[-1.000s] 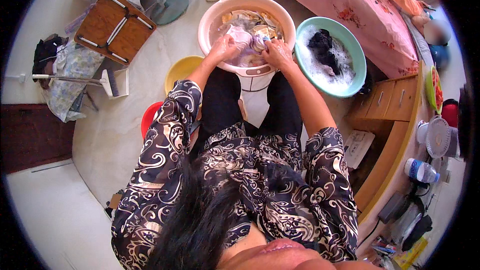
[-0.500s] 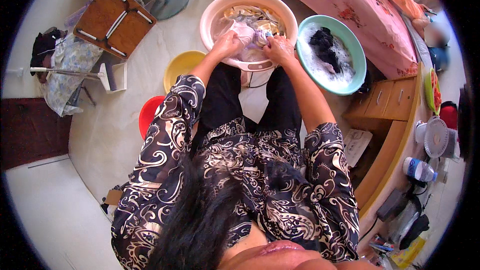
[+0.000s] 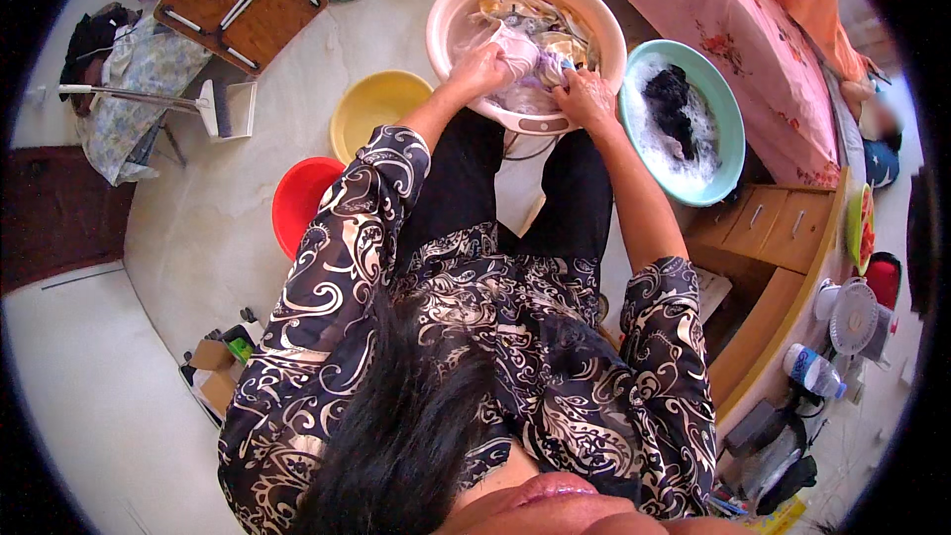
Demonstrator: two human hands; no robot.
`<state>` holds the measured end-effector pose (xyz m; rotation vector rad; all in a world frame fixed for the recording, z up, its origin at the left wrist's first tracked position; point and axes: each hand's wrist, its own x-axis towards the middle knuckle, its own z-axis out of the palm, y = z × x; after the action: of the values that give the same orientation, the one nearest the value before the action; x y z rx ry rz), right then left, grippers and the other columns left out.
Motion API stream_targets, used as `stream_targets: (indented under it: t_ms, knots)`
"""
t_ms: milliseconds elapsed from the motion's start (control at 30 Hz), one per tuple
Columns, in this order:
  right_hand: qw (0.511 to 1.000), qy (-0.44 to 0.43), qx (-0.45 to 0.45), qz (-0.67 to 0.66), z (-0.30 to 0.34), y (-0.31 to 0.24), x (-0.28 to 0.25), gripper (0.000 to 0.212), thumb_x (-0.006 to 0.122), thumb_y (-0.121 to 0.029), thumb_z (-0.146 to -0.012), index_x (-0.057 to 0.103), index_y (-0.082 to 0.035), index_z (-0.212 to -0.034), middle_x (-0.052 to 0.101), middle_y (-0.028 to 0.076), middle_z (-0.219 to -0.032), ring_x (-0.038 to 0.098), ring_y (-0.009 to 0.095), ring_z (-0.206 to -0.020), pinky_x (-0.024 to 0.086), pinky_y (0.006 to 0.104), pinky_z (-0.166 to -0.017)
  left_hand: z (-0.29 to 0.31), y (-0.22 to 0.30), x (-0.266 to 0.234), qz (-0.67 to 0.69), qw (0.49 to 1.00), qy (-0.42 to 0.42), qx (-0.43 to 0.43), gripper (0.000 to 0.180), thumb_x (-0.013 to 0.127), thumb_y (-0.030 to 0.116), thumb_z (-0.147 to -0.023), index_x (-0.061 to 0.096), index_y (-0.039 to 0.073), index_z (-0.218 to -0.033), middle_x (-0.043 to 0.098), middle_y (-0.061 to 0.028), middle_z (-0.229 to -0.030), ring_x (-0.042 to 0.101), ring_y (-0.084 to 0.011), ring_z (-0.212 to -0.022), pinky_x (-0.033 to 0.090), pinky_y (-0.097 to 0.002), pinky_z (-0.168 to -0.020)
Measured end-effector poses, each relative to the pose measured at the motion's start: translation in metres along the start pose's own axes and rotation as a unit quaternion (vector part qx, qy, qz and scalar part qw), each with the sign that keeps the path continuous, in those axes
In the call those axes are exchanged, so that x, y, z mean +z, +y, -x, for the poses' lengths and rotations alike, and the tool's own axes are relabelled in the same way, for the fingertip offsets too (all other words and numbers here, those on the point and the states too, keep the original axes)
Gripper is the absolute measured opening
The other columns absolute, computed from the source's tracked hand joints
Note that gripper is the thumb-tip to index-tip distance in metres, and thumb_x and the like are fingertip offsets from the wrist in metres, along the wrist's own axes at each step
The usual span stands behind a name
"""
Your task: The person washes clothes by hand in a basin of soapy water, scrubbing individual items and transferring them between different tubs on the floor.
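Note:
A pale pink basin [image 3: 441, 30] holds water and soaked laundry, including a yellow, white and grey patterned cloth [image 3: 540, 12]. Over its left half, my left hand [image 3: 480, 69] grips a bunched light pink garment [image 3: 512, 48]. My right hand [image 3: 586, 97] reaches in over the near right rim, its fingers closed at a whitish-purple wet cloth [image 3: 555, 64]. A small blue spot shows by those fingertips, too small to name. Whether both hands hold the same garment cannot be made out.
Right of it, a turquoise basin [image 3: 735, 129] holds suds and black clothing [image 3: 671, 109]. Yellow [image 3: 342, 124] and red [image 3: 287, 208] basins stand to the left, near a dustpan [image 3: 238, 111] and an upturned folding table [image 3: 233, 0]. A bed [image 3: 723, 50] and a wooden drawer cabinet [image 3: 758, 223] flank the right.
The whole view has shifted, so the basins appear farther right. Both hands stay over the pink basin, with the light pink garment still in the left.

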<state>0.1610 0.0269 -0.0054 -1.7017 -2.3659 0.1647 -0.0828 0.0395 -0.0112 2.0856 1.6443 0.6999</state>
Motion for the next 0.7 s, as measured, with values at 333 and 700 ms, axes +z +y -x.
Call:
stream_targets:
  t_ms: [333,700]
  knots:
    - [1.0,-0.003,-0.006,0.01,0.006,0.012,-0.006,0.041,0.058,-0.04,-0.083,0.07,-0.007,-0.106,0.069,0.022,-0.098,0.067,0.038,-0.096,0.051,0.0492,-0.088,0.0,0.014,0.007,0.002,1.0,-0.003,-0.014,0.038,0.054,0.023,-0.085,0.062,0.003,-0.116,0.067,-0.0267,-0.107,0.065,-0.0415,-0.102,0.049,-0.0487,-0.092]
    - [1.0,0.014,-0.009,0.0,0.015,0.024,-0.006,0.035,0.061,-0.036,-0.083,0.069,-0.005,-0.095,0.069,0.02,-0.093,0.067,0.039,-0.09,0.052,0.0506,-0.083,0.002,0.023,0.02,0.018,1.0,0.013,0.006,0.035,0.054,0.019,-0.082,0.064,-0.002,-0.109,0.067,-0.029,-0.104,0.065,-0.0428,-0.099,0.049,-0.0499,-0.092]
